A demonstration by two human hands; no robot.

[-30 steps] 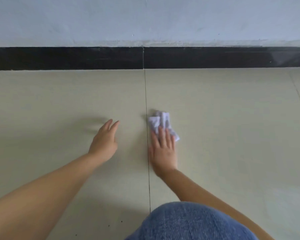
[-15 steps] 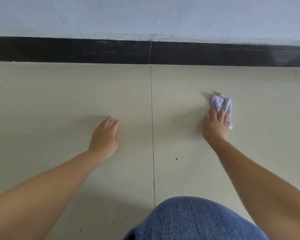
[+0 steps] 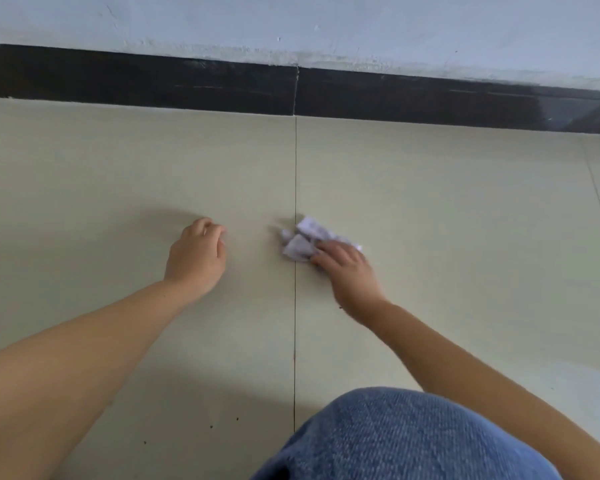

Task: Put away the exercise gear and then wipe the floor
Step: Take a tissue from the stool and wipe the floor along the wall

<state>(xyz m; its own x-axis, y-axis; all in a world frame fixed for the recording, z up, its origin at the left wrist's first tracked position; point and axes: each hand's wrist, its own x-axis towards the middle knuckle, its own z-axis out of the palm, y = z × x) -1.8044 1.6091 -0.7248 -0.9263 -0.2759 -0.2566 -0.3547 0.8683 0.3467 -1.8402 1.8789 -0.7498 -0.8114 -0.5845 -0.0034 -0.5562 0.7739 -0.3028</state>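
A crumpled white cloth (image 3: 303, 242) lies on the beige tiled floor (image 3: 465, 220), just right of the dark grout line (image 3: 295, 168). My right hand (image 3: 347, 271) presses down on the cloth's right part with fingers laid over it. Left of the line, my left hand (image 3: 196, 259) rests on the floor with its fingers curled under, holding nothing. No exercise gear is in view.
A black skirting board (image 3: 430, 98) runs along the foot of the pale wall (image 3: 291, 26) at the back. My knee in blue denim (image 3: 413, 438) fills the bottom right. Small dark specks (image 3: 222, 424) dot the floor near me.
My right hand has swept the cloth from the right tile back left to the grout line. My left hand's fingers have curled under.
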